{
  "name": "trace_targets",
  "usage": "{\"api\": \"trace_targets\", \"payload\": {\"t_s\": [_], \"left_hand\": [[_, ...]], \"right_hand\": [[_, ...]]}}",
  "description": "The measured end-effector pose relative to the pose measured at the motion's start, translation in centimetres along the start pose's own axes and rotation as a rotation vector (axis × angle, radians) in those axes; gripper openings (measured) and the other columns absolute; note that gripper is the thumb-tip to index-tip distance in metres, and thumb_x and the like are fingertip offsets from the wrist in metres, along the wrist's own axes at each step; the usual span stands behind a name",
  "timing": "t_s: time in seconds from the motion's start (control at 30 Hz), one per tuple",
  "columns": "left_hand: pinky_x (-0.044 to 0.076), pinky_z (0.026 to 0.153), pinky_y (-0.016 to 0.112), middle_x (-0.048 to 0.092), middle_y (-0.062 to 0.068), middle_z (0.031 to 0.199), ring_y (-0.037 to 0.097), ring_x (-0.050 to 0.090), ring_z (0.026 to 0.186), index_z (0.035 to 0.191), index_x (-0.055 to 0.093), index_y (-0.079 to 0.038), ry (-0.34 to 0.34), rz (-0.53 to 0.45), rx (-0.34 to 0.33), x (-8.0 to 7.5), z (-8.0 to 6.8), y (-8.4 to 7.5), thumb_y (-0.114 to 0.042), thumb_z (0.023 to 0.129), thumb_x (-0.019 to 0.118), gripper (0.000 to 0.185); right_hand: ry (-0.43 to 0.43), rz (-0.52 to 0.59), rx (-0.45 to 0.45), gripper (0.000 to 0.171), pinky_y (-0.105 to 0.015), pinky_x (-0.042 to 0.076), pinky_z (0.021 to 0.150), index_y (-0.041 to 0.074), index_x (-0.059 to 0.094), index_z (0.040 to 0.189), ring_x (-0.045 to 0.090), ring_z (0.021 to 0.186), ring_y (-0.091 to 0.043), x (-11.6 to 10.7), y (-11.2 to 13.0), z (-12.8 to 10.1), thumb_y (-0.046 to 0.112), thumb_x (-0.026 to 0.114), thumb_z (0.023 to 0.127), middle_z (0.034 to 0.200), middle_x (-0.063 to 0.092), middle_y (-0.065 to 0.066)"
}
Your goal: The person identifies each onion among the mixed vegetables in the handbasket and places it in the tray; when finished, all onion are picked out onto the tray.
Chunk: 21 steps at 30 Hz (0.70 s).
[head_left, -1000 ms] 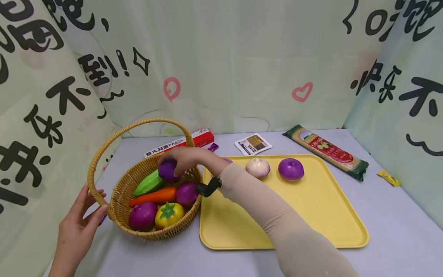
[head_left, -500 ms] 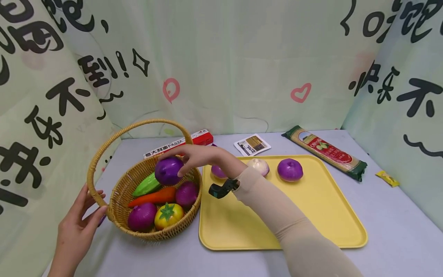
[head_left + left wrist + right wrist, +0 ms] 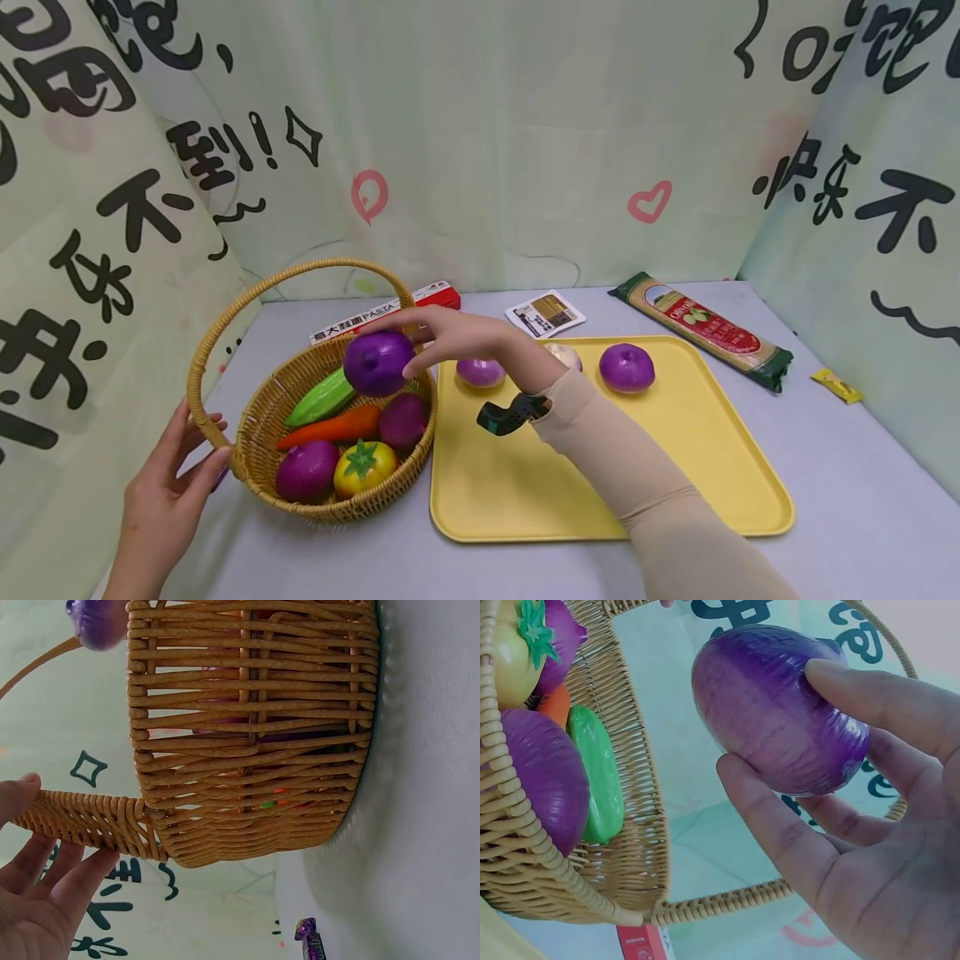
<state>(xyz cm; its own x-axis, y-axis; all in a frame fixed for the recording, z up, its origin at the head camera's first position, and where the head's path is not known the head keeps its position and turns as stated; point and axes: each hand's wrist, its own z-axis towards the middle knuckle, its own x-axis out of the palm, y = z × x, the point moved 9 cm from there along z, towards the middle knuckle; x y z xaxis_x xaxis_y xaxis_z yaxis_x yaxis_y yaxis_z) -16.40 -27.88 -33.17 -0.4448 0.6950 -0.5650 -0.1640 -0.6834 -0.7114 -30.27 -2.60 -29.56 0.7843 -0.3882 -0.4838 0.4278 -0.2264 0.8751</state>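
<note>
step: a glossy purple toy onion (image 3: 378, 362) is held above the woven wicker basket (image 3: 258, 450), lifted clear of it.
right hand (image 3: 468, 337): fingers curled round the onion.
left hand (image 3: 168, 492): straight fingers resting on the basket handle (image 3: 206, 354).
next: a carry over to the flat yellow plastic tray (image 3: 675, 483), judged, beside 3 onions there.

My grey bench (image 3: 862, 492) carries a wicker basket (image 3: 330, 500), yellow tray (image 3: 697, 475), pasta box (image 3: 390, 312), spaghetti pack (image 3: 701, 327), leaflet (image 3: 545, 313) and a sachet (image 3: 836, 385).
</note>
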Motion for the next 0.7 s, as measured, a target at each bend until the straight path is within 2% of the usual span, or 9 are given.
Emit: {"api": "trace_targets", "payload": {"t_s": [0.33,0.57,0.7], "left_hand": [[0.042,0.069,-0.004,0.043,-0.038,0.111,-0.027,0.041,0.1,0.148,0.024,-0.036,-0.002,0.006,-0.003,0.0,0.0,0.1,-0.004,0.087,0.064,0.079],[0.042,0.07,-0.004,0.043,-0.035,0.113,-0.027,0.04,0.1,0.148,0.021,-0.037,0.005,0.009,-0.013,0.1,0.0,0.1,-0.006,0.088,0.063,0.08],[0.042,0.07,-0.005,0.043,-0.035,0.114,-0.026,0.04,0.101,0.148,0.021,-0.037,0.003,0.006,-0.016,0.0,0.0,0.1,-0.006,0.088,0.063,0.08]], "right_hand": [[-0.047,0.053,0.001,0.063,-0.035,0.052,0.094,0.022,0.043,0.141,0.053,0.123,-0.025,-0.7,0.0,-1.9,0.01,0.069,0.084,0.144,0.041,0.001],[-0.074,0.135,0.003,0.064,-0.038,0.053,0.093,0.02,0.043,0.14,0.057,0.12,-0.025,-1.2,-0.4,-3.2,0.008,0.069,0.084,0.143,0.04,-0.001],[-0.106,0.133,0.003,0.063,-0.038,0.052,0.095,0.021,0.042,0.141,0.058,0.118,-0.024,-1.7,-0.6,-4.0,0.009,0.068,0.084,0.14,0.043,-0.004]]}}
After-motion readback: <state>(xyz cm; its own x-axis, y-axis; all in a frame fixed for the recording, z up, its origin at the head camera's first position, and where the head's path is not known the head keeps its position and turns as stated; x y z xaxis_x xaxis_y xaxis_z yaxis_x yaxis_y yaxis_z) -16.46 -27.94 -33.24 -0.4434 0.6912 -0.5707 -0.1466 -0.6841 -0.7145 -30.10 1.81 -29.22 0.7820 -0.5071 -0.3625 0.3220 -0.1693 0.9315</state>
